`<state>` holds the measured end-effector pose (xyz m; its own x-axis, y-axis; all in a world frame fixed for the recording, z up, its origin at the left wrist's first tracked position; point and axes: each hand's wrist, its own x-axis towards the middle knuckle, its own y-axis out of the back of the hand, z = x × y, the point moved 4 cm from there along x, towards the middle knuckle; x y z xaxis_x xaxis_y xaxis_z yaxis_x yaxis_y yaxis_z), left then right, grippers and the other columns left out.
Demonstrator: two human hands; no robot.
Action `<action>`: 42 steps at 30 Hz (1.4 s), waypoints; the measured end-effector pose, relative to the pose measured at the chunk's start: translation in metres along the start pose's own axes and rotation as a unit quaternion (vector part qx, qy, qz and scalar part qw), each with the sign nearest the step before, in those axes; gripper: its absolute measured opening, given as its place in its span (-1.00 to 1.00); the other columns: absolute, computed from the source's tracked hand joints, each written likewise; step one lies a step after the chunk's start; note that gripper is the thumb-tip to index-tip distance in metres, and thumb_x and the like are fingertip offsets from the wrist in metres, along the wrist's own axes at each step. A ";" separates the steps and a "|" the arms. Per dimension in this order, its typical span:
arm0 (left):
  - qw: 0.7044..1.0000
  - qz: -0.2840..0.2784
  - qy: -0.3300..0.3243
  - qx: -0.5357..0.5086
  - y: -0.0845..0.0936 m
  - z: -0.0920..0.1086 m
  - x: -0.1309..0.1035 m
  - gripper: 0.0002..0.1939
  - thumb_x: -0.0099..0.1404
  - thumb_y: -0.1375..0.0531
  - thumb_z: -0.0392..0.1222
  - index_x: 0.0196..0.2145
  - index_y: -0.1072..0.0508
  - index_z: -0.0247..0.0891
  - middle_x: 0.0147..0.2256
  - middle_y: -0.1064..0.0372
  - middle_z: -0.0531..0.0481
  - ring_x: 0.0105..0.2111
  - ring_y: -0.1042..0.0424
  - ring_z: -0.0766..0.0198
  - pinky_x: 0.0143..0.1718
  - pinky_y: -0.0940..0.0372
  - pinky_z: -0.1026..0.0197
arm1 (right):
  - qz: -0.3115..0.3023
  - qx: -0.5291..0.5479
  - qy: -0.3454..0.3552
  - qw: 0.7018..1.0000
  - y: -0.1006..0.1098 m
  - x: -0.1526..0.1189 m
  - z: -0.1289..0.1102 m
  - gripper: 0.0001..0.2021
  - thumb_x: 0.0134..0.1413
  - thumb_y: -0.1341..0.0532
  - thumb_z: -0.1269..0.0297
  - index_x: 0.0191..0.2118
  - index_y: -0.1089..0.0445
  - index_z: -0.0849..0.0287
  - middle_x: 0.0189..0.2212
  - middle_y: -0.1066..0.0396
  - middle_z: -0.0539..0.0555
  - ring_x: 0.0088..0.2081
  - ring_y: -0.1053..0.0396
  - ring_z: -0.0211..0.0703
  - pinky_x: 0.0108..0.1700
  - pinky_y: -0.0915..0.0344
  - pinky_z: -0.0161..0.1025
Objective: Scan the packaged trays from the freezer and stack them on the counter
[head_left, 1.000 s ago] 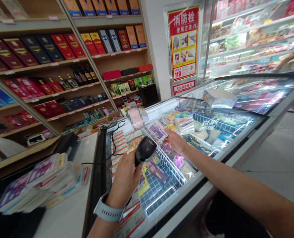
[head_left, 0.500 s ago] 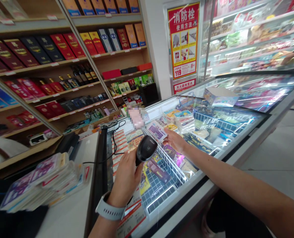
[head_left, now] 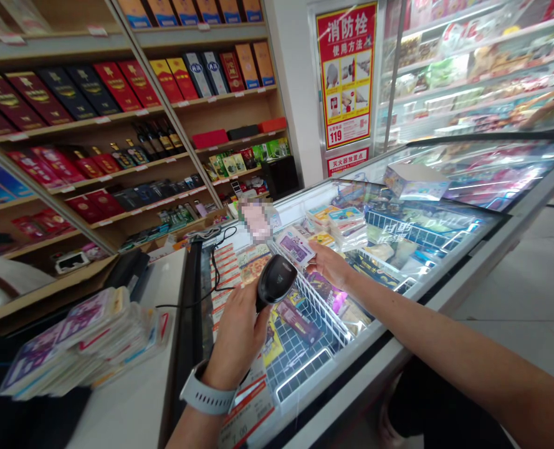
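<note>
My left hand (head_left: pixel 242 330), with a pale watch strap (head_left: pixel 209 393) at the wrist, is closed round a black handheld scanner (head_left: pixel 277 279) above the glass-topped freezer (head_left: pixel 379 355). Just beyond the scanner, my right hand (head_left: pixel 330 265) grips the right edge of a flat white and purple package (head_left: pixel 295 246). Right behind that hand, a stack of similar flat packages (head_left: pixel 346 226) rests on the glass. Under the glass, a white wire basket (head_left: pixel 305 368) holds purple and yellow packs.
At the left, a leaning pile of flat packages (head_left: pixel 85 343) lies on the counter (head_left: pixel 136 399). An open carton (head_left: pixel 414 181) sits farther back on the freezer. A black cable (head_left: pixel 215 268) trails over its left side. A person's arm (head_left: pixel 550 106) shows at the far right.
</note>
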<state>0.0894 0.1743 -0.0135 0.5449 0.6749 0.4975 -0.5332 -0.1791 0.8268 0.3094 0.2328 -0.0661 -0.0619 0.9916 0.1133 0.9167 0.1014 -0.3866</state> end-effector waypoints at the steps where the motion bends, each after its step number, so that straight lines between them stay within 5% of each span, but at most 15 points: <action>1: 1.000 0.000 -0.001 0.000 0.000 0.000 0.000 -0.59 0.29 -0.08 -0.31 0.09 -0.19 -0.28 -0.03 -0.36 -0.21 -0.01 -0.36 0.00 0.05 -0.25 -0.13 | 0.000 -0.001 0.000 1.000 0.000 0.000 0.000 -0.62 0.07 -0.14 -0.08 -0.31 -0.42 0.18 -0.46 -0.48 0.08 -0.40 -0.38 -0.21 -0.44 -0.20 -0.33; 42: 1.000 -0.004 0.009 0.000 -0.001 0.001 -0.001 -0.58 0.30 -0.09 -0.30 0.11 -0.19 -0.26 -0.02 -0.37 -0.20 0.00 -0.36 0.01 0.06 -0.24 -0.13 | 0.008 -0.006 0.003 1.000 -0.001 -0.001 0.000 -0.63 0.03 -0.17 -0.06 -0.28 -0.42 0.17 -0.44 -0.48 0.08 -0.43 -0.36 -0.21 -0.46 -0.19 -0.33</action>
<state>0.0901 0.1734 -0.0143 0.5374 0.6892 0.4860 -0.5285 -0.1738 0.8309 0.3087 0.2315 -0.0657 -0.0456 0.9926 0.1125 0.9218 0.0852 -0.3781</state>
